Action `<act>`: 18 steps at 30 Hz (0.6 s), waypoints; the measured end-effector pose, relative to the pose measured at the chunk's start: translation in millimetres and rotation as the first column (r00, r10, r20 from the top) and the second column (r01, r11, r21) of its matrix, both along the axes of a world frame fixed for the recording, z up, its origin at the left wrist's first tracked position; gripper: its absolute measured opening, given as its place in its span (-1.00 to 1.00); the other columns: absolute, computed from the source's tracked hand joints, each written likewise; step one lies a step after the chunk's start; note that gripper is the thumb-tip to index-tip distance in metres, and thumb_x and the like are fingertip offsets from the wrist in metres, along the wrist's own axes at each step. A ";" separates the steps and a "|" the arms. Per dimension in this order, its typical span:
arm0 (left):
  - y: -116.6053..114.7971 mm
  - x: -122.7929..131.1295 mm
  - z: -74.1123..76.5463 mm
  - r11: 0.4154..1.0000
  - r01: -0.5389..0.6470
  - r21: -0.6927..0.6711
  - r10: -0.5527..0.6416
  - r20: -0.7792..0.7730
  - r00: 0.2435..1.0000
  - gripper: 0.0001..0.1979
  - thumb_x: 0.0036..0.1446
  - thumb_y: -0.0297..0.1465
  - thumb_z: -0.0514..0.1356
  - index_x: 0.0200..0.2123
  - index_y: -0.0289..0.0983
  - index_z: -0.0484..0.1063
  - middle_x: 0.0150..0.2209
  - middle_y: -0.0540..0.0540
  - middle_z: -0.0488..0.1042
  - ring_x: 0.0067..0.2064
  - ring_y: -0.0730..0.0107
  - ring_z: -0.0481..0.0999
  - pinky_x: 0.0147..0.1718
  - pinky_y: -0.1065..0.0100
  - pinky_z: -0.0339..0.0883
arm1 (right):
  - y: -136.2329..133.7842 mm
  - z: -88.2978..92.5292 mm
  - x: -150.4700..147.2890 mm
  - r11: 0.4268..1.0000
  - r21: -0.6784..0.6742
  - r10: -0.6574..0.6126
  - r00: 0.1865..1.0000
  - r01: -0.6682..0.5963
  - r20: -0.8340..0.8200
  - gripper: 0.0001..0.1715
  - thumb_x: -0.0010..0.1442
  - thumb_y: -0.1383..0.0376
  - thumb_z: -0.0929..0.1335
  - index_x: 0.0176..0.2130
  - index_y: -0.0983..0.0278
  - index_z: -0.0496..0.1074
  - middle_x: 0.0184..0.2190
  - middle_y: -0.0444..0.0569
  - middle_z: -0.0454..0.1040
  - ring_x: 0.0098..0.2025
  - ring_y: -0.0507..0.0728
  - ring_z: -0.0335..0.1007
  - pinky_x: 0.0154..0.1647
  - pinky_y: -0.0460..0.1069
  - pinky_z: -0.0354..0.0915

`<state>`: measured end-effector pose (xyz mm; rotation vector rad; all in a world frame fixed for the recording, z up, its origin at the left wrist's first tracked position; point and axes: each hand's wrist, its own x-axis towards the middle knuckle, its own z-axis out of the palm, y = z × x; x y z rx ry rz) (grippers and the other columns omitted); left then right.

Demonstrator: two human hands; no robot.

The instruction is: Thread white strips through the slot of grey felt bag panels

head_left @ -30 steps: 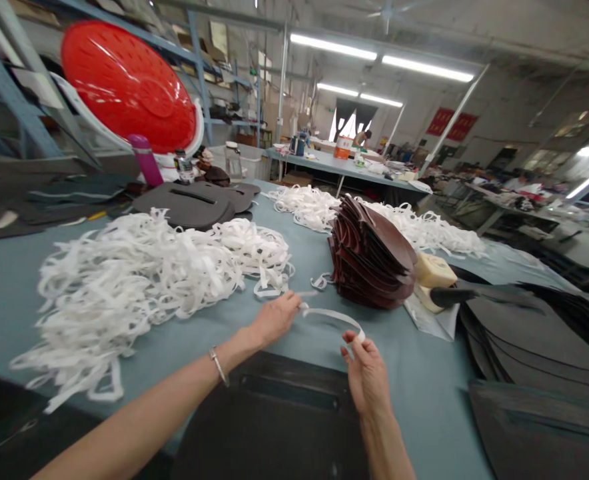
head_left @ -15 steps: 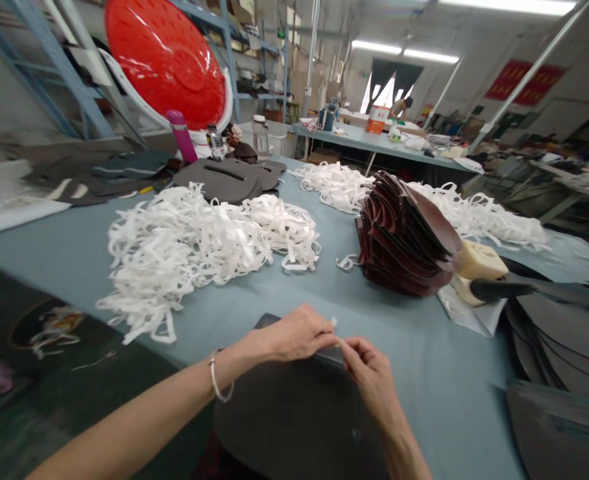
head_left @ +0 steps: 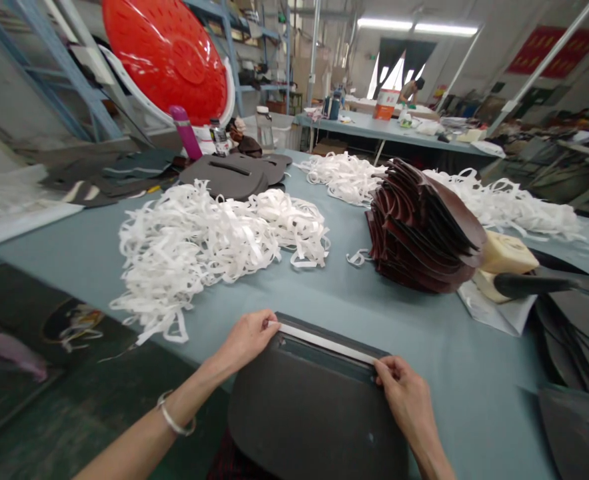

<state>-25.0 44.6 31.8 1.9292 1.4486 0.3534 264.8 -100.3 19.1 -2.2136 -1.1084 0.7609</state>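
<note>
A white strip is stretched straight along the far edge of a dark grey rounded panel, which lies at the near edge of the table. My left hand pinches the strip's left end near the panel's far left corner. Its right end is pinched between the thumb and fingers of my right hand, over the panel's right side. A silver bracelet circles my left wrist. Beyond the panel lies a tangled heap of white strips.
A stack of dark brown curved pieces stands right of centre, beside a cream block with a black handle-like part. More white strips lie behind. Grey panels are piled at right. A purple bottle stands back left.
My hands have moved apart, left hand to the left and right hand to the right. The white strip now shows stretched between them along the panel's far edge.
</note>
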 end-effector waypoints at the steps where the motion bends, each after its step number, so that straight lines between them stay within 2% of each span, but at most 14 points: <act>1: 1.0 1.0 -0.5 1.000 -0.008 -0.001 0.008 0.004 1.000 -0.77 0.13 -0.25 0.06 -0.37 -0.22 0.45 -0.47 0.01 0.48 -0.38 0.39 0.45 -0.37 0.42 0.16 | 0.0 -2.3 1.8 1.000 0.002 -0.004 1.000 0.004 -0.021 -0.61 0.12 -0.02 0.23 -0.42 0.21 0.40 -0.58 -0.13 0.45 -0.51 0.08 0.32 -0.44 -0.07 0.15; 9: 8.6 6.8 -3.4 0.997 -0.072 -0.034 0.070 -0.078 0.995 -0.76 0.08 -0.22 0.10 -0.44 -0.24 0.46 -0.48 -0.02 0.51 -0.40 0.35 0.47 -0.42 0.41 0.15 | 3.1 -6.7 9.1 0.982 -0.001 -0.186 0.955 0.191 -0.232 -0.65 0.05 0.01 0.29 -0.46 0.24 0.36 -0.73 -0.21 0.30 -0.67 0.01 0.14 -0.61 -0.09 0.05; 18: 13.2 9.7 -6.6 0.996 -0.074 -0.053 0.065 -0.157 0.985 -0.72 0.08 -0.20 0.08 -0.44 -0.25 0.46 -0.48 -0.03 0.52 -0.41 0.33 0.47 -0.46 0.40 0.11 | 5.1 -1.9 5.2 0.977 0.048 -0.195 0.960 0.209 -0.203 -0.72 0.02 0.09 0.28 -0.48 0.25 0.36 -0.70 -0.18 0.35 -0.70 0.00 0.16 -0.66 -0.11 0.06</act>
